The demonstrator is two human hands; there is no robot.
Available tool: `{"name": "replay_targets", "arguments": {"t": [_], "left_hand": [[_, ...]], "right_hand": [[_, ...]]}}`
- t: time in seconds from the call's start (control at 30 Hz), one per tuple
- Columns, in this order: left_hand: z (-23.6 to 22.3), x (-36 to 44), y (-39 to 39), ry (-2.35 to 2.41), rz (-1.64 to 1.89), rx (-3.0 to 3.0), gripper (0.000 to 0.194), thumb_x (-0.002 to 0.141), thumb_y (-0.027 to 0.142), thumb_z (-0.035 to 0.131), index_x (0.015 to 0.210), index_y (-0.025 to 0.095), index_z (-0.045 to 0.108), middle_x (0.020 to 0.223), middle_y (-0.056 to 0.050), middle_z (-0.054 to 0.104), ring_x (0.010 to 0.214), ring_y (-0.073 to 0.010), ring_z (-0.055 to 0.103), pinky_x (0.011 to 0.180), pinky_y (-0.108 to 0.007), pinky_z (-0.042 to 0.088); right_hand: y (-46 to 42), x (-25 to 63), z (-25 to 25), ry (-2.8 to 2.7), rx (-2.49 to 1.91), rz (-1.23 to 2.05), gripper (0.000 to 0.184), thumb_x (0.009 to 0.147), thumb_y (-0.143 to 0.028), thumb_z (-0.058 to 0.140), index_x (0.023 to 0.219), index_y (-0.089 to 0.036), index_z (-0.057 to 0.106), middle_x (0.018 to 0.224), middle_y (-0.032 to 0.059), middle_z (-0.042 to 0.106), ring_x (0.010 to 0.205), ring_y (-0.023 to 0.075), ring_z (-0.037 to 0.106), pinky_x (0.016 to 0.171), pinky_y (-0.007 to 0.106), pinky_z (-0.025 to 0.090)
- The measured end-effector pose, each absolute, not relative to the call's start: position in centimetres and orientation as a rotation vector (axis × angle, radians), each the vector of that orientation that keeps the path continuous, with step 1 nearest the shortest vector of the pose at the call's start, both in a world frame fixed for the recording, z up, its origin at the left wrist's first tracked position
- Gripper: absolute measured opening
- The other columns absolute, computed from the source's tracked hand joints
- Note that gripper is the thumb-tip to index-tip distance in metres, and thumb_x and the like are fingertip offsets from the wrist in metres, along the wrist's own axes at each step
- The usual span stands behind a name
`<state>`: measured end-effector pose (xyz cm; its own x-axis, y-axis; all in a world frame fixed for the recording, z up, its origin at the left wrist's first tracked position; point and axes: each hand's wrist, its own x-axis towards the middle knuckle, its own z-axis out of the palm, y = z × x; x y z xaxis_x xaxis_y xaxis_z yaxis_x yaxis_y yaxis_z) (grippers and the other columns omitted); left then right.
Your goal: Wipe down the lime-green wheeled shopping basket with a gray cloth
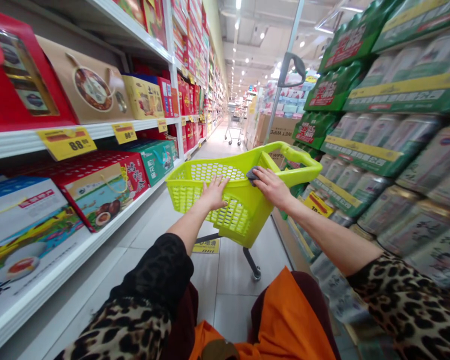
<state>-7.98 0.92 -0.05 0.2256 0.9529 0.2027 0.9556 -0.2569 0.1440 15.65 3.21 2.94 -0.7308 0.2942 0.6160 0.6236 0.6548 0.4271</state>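
A lime green wheeled shopping basket (247,210) stands in the aisle just in front of me. My left hand (214,193) lies flat on its near wall, fingers spread. On the basket's rim my right hand (270,186) presses a small dark grey cloth (252,175) with its fingers bent over it. Both forearms reach forward out of leopard-print sleeves.
Shelves of boxed gift sets (97,190) with yellow price tags (66,142) line the left. Stacked green packs of cans (382,145) crowd the right, close to my right arm. A tiled aisle floor (225,145) runs ahead toward a metal trolley (234,127).
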Motion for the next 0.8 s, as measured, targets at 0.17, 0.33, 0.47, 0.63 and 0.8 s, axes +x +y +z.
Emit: {"name": "replay_targets", "arguments": {"t": [0.17, 0.33, 0.47, 0.63, 0.8], "left_hand": [[-0.4, -8.9, 1.0, -1.881, -0.448, -2.465, 0.095, 0.065, 0.031, 0.069, 0.143, 0.024, 0.015, 0.153, -0.010, 0.009, 0.140, -0.0305, 0.005, 0.106, -0.063, 0.013], [0.2, -9.1, 1.0, -1.886, -0.430, -2.473, 0.093, 0.065, 0.029, 0.070, 0.142, 0.024, 0.018, 0.153, -0.011, 0.010, 0.140, -0.0305, 0.007, 0.106, -0.062, 0.015], [-0.4, -8.9, 0.3, -1.884, -0.479, -2.367, 0.093, 0.064, 0.021, 0.067, 0.143, 0.021, 0.017, 0.153, -0.014, 0.008, 0.140, -0.0318, 0.007, 0.106, -0.061, 0.017], [-3.4, -7.6, -1.8, -1.798, -0.949, -2.277, 0.081, 0.069, 0.017, 0.059, 0.141, 0.016, 0.022, 0.151, -0.015, 0.017, 0.140, -0.0293, 0.011, 0.110, -0.057, 0.011], [-3.5, -2.1, -4.2, -1.652, -2.251, -2.414, 0.049, 0.077, 0.026, 0.054, 0.126, 0.019, 0.047, 0.142, -0.008, 0.040, 0.134, -0.0211, 0.030, 0.113, -0.038, 0.019]], "right_hand": [[3.2, 16.9, 2.7, -2.426, -0.510, -0.872, 0.025, 0.091, -0.013, 0.041, 0.098, -0.016, 0.065, 0.129, 0.0101, 0.054, 0.130, 0.0230, 0.037, 0.105, 0.048, 0.036], [2.2, 17.7, -0.6, -2.563, -0.378, -0.871, 0.027, 0.091, -0.011, 0.041, 0.102, -0.015, 0.065, 0.127, 0.0097, 0.056, 0.129, 0.0213, 0.038, 0.105, 0.046, 0.037], [1.6, 18.3, -5.1, -2.703, -0.279, -0.873, 0.027, 0.091, -0.013, 0.041, 0.101, -0.013, 0.066, 0.120, 0.0096, 0.061, 0.123, 0.0205, 0.046, 0.101, 0.042, 0.043], [1.1, 18.0, -4.1, -2.629, -0.349, -0.729, 0.024, 0.089, -0.012, 0.044, 0.095, -0.016, 0.066, 0.120, 0.0098, 0.061, 0.121, 0.0196, 0.048, 0.101, 0.042, 0.041], [-0.3, 16.2, -0.5, -2.463, -0.410, -0.588, 0.022, 0.090, -0.016, 0.043, 0.098, -0.016, 0.064, 0.109, 0.0127, 0.064, 0.105, 0.0201, 0.057, 0.090, 0.039, 0.048]]}}
